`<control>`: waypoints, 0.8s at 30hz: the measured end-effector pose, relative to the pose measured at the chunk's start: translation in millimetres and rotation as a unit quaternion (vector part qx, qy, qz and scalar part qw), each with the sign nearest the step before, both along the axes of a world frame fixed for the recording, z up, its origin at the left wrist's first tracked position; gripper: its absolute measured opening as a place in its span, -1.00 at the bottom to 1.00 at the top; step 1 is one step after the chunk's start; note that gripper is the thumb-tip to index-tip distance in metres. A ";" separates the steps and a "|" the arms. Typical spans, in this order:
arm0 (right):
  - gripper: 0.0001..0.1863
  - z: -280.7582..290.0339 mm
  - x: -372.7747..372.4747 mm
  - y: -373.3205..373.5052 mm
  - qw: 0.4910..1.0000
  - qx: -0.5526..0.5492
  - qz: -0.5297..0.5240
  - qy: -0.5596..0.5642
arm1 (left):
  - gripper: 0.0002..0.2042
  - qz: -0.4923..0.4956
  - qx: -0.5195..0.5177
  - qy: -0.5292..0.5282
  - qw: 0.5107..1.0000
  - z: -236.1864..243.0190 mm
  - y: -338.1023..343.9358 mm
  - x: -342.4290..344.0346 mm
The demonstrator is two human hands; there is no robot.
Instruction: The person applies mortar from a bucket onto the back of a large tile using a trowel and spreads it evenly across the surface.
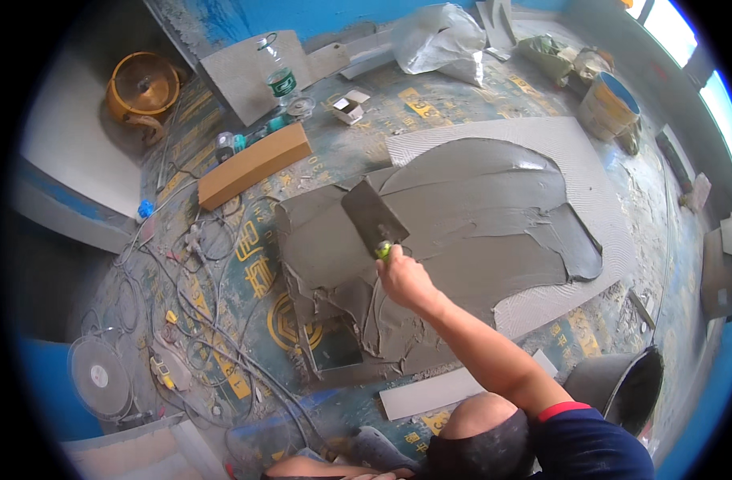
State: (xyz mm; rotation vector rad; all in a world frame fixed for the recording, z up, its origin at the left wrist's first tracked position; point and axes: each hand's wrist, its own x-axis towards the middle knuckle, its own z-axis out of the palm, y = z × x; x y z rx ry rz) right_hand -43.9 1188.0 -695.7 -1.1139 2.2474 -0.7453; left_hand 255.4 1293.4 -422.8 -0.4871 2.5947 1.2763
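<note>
My right hand [407,280] is closed around the yellow-green handle of a flat, rectangular plastering trowel [372,212]. The trowel's blade lies against a broad layer of wet grey mortar [486,200], near its left part. Beneath the mortar is a large pale grey slab [606,192], its right and upper margins combed with fine ridges. On the left the mortar reaches past the slab, with rough, lumpy edges towards me. No left hand shows; a strip of bare skin at the lower edge could be an arm or a leg.
Tangled cables [214,320] and a round grey disc [100,376] lie left. Beyond the mortar are a long cardboard box [255,166], a plastic bottle [279,76] and a small white box [350,107]. A bucket [610,108] stands far right; a black tub [622,384] lies tipped near right.
</note>
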 end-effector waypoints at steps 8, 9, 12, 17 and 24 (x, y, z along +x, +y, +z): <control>-0.56 -2.0 -120.0 38.7 0.994 0.032 -0.100 0.040 | -0.50 -0.027 0.009 0.004 1.000 -9.3 -1.8 -5.1; -0.56 -5.4 -140.9 44.5 0.993 0.028 -0.099 0.063 | -0.50 -0.027 0.009 0.010 1.000 -10.9 -0.1 -3.0; -0.50 22.1 -197.8 52.6 0.987 0.027 -0.144 -0.061 | -0.50 -0.027 0.005 0.018 0.999 -13.0 4.3 -0.3; -0.51 32.7 -188.5 85.8 0.954 0.096 -0.055 -0.278 | -0.50 -0.009 0.004 -0.012 1.000 -7.5 2.4 0.0; -0.51 43.5 -244.5 164.3 0.955 0.189 0.207 0.098 | -0.51 0.035 0.036 -0.012 0.999 -7.4 -9.9 -9.2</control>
